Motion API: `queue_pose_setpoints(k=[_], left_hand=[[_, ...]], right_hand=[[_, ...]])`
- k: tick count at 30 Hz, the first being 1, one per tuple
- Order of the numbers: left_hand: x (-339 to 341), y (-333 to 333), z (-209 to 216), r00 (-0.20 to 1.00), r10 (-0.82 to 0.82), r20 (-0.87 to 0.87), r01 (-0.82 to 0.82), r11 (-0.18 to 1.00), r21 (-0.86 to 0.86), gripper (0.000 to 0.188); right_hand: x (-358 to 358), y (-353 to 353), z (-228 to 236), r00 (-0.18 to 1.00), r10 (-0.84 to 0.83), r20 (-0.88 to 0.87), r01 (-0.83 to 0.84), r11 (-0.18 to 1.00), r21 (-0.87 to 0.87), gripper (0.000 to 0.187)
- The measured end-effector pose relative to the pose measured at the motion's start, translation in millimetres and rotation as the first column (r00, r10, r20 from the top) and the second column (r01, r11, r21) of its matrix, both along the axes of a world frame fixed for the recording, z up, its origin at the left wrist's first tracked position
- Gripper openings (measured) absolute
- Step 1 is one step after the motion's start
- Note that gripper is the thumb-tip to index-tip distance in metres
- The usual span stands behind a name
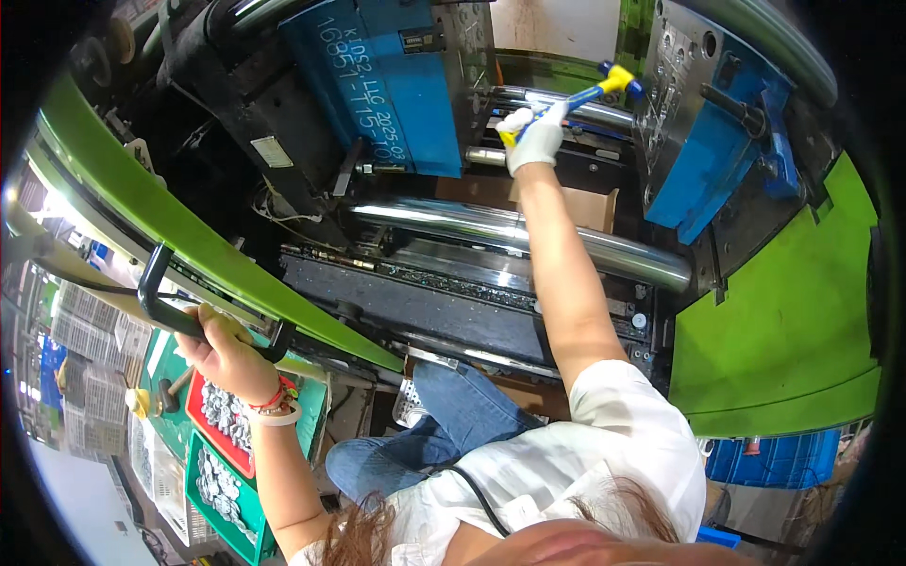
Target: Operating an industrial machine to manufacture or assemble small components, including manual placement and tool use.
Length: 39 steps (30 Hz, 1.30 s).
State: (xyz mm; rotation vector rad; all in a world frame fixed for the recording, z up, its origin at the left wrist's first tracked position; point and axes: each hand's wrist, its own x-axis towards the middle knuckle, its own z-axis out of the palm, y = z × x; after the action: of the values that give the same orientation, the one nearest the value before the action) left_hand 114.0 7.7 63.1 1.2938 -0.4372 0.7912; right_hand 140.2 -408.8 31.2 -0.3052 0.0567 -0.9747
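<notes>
My right hand (pixel 538 143), in a white glove, is wrapped round the handle of a small mallet (pixel 617 79) with a blue handle, yellow head and dark blue ends. The arm reaches between two blue-sided steel mold halves (pixel 411 104), and the mallet head is close to the right mold half (pixel 672 90). Whether it touches cannot be made out. At the lower left, my bare left hand (pixel 229 354) is closed on the black pull handle (pixel 154 288) of the green machine door (pixel 203 241).
Polished steel tie bars (pixel 444 223) run across the machine below the molds. A green panel (pixel 783 325) stands at the right. Red (pixel 247 462) and green (pixel 200 495) trays with grey metal parts lie left, near a hammer (pixel 173 391). A blue crate (pixel 774 459) sits lower right.
</notes>
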Motion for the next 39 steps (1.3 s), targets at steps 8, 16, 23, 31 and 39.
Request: queue_pose_setpoints(k=[8,16,23,31,39], left_hand=[[0,5,-2,1.000,-0.012,-0.024,0.013,0.999,0.037,0.008],[2,5,-5,1.000,-0.006,-0.016,0.006,1.000,0.014,0.010],[1,5,-4,0.998,-0.053,-0.034,0.052,0.998,-0.024,0.010],[-1,6,-2,0.998,-0.064,-0.023,0.064,0.998,-0.010,0.008],[-2,3,0,0.995,-0.092,-0.036,0.090,0.994,-0.056,0.008]], right_hand=[[-21,-9,-18,0.870,0.455,-0.191,-0.479,0.871,-0.106,0.045],[8,23,-1,0.943,0.104,-0.317,-0.147,0.983,-0.114,0.050],[-45,5,-30,0.909,0.283,-0.305,-0.321,0.943,-0.082,0.046],[-32,65,-24,0.974,0.071,-0.217,-0.050,0.993,0.103,0.055],[-43,30,-45,0.917,0.305,-0.256,-0.291,0.952,0.091,0.051]])
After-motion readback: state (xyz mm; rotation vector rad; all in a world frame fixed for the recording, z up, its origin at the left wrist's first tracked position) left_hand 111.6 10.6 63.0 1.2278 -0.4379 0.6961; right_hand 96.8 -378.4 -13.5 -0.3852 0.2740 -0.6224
